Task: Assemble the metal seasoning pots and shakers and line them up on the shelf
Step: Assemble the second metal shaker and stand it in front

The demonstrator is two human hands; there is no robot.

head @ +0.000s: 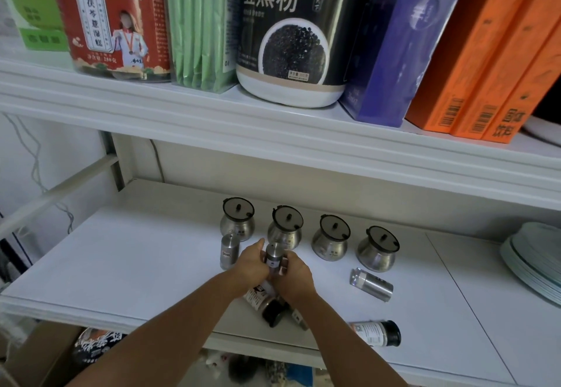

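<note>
Several lidded metal seasoning pots stand in a row on the white shelf (151, 253): far-left pot (237, 219), second pot (285, 229), third pot (331, 238), right pot (378, 250). A metal shaker (229, 252) stands upright in front of the left pot. My left hand (251, 265) and my right hand (296, 274) both grip a second metal shaker (274, 256), held upright between them. Another metal shaker (372, 284) lies on its side to the right.
Two black-capped spice bottles lie on the shelf, one (267, 303) under my wrists and one (378, 332) near the front edge. A stack of plates (534, 259) sits at the right. The upper shelf carries jars and boxes (303, 37).
</note>
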